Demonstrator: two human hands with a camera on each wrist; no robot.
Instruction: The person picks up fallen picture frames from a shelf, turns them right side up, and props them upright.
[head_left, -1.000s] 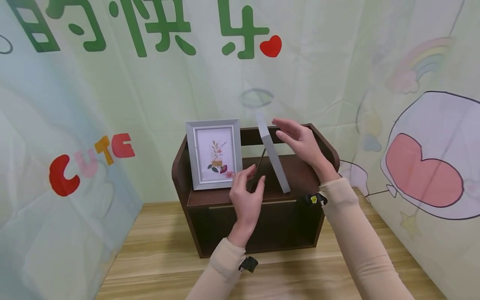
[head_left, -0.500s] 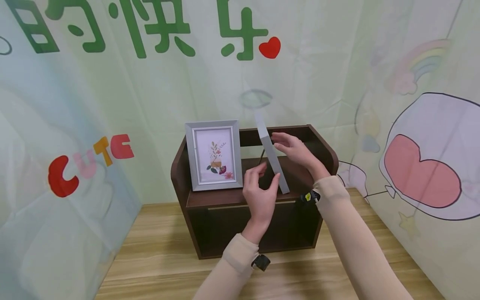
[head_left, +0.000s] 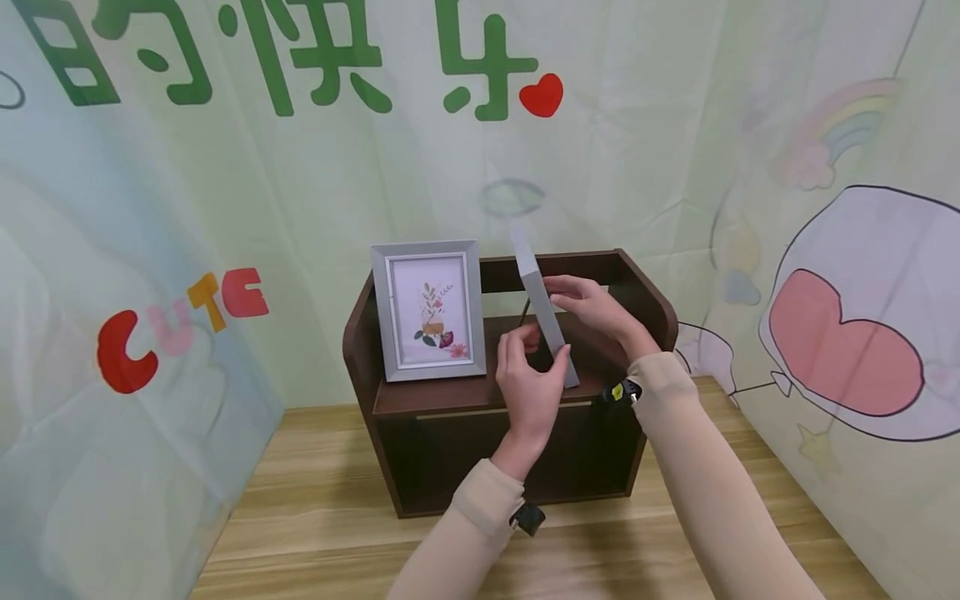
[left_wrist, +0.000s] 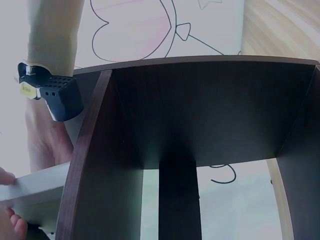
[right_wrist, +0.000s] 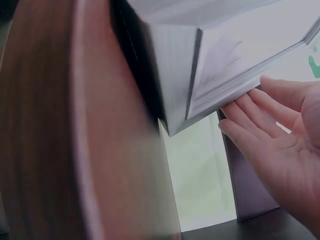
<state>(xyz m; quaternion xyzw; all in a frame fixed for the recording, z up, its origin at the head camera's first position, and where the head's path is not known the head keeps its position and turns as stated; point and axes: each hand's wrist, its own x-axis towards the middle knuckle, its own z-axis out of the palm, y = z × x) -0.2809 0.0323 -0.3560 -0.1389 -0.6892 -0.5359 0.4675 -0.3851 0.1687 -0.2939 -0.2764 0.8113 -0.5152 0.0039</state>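
Observation:
Edge-on to the head view, a silver-grey picture frame (head_left: 543,308) stands tilted on the brown shelf's top tier. My left hand (head_left: 528,387) holds its near edge, thumb on the front side and fingers curled toward the back. In the left wrist view, that frame (left_wrist: 37,185) passes between thumb and fingers. My right hand (head_left: 596,308) is on the other side, fingers extended; in the right wrist view their tips touch the frame's (right_wrist: 175,70) border and the thumb stands apart. A second silver frame (head_left: 378,317) with a flower print faces forward at left.
The small dark-brown shelf (head_left: 390,458) has raised sides and a lower compartment. It stands on a wood-grain table (head_left: 300,533). A printed curtain (head_left: 315,183) hangs close behind and on both sides. Each wrist wears a black camera (head_left: 528,518).
My left hand has moved right, from the gap between the frames onto the right frame's edge. My right hand has lowered and come against the frame. Both frames stay in place.

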